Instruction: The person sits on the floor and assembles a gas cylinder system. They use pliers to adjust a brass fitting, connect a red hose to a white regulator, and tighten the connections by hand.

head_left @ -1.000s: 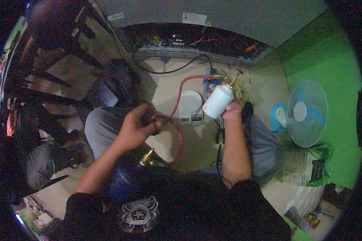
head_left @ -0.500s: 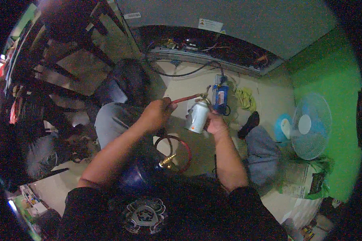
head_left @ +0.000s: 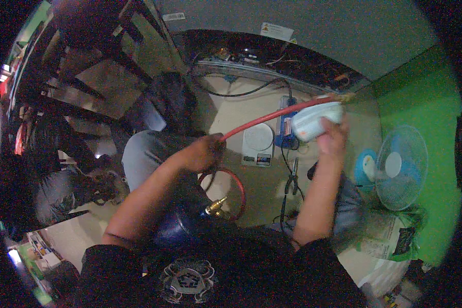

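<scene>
**Can swung out to R, hose drawn long betw. hands**

Nearest the lap, a brass fitting (head_left: 216, 206) sits by a dark-blue cylinder (head_left: 172, 232), same as half a sec ago. Person's L hand (head_left: 203, 153) is curled tight round the red hose (head_left: 272, 117), barely moved. Pliers (head_left: 292, 184) and the digital scale (head_left: 258, 137) now show clear, since the can no longer blocks the scale. R hand (head_left: 334, 136) has gone out and to the right, fingers wrapped round the white can (head_left: 314, 123), which is now tipped onto its side, up off the floor, in front of the blue device (head_left: 282, 136). Hose thus spans a longer, straighter run; can & hose prob. handle as one piece.

Hard to see: L palm and the bit of hose inside it are hidden. R hand & can are motion-blurred, so the joint at the brass end (head_left: 346, 97) can't be confirmed. Blue device is part-covered; dark recess (head_left: 303, 64) behind is too dim to sort out.
</scene>
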The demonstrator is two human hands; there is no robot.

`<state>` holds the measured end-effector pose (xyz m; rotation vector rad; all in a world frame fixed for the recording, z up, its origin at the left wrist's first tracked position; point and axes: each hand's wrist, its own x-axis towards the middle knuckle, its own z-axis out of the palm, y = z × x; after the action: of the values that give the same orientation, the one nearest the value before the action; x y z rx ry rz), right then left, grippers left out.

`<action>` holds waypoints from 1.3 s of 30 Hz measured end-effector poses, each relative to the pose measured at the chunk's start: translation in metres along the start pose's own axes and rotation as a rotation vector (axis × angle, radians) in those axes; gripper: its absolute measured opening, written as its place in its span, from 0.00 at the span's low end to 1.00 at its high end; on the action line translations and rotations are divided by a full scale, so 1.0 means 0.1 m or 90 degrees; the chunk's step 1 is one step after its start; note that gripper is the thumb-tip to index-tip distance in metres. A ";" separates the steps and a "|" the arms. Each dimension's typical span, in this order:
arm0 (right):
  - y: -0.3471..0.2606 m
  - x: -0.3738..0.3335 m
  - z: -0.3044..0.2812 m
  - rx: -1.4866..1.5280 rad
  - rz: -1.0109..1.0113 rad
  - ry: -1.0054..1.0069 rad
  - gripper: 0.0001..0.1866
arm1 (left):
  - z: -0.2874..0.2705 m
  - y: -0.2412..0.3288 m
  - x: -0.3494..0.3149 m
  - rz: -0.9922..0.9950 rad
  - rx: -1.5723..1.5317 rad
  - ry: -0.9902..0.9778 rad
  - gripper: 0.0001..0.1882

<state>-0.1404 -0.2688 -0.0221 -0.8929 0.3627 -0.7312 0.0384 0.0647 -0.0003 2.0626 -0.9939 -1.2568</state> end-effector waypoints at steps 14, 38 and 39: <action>0.69 -0.30 -0.49 0.182 0.217 0.327 0.27 | -0.24 0.81 -0.52 0.363 -0.963 0.116 0.17; 1.63 -0.71 -0.06 -0.023 0.384 0.063 0.28 | -0.10 0.84 -0.56 0.185 -0.912 0.178 0.15; 1.64 -0.66 -0.03 -0.050 0.426 0.113 0.28 | -0.08 0.84 -0.56 0.197 -0.907 0.181 0.16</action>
<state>-0.1196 -0.1569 -0.1569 -0.7152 0.8045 -0.1761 0.0024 0.0604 0.0945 0.8587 -0.0919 -0.9536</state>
